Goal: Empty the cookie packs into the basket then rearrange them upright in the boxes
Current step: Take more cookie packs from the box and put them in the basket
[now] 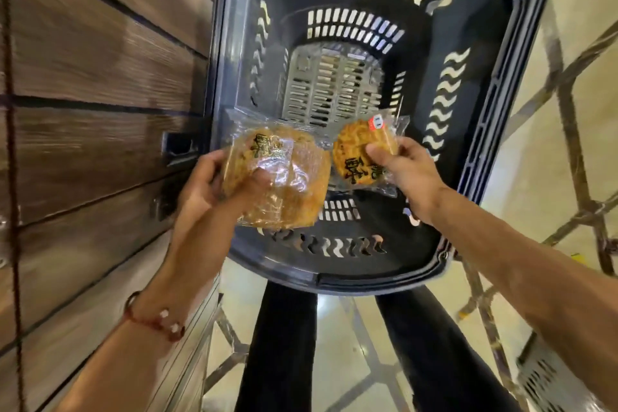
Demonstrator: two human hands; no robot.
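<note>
Emptying, seemingly: left hand [207,192] grips a stack [294,201] at nine o'clock, right hand [409,176] a pack [354,145] at three; next, release both into the basket [525,43].

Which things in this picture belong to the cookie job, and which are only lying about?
Belong: left hand gripping wrapped cookies; right hand gripping one cookie pack; basket.
Just there: wooden wall; bracelet; floor tiles.

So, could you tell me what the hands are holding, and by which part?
Left hand grips one cookie pack by its left edge; right hand pinches the stickered cookie pack by its right edge.
</note>
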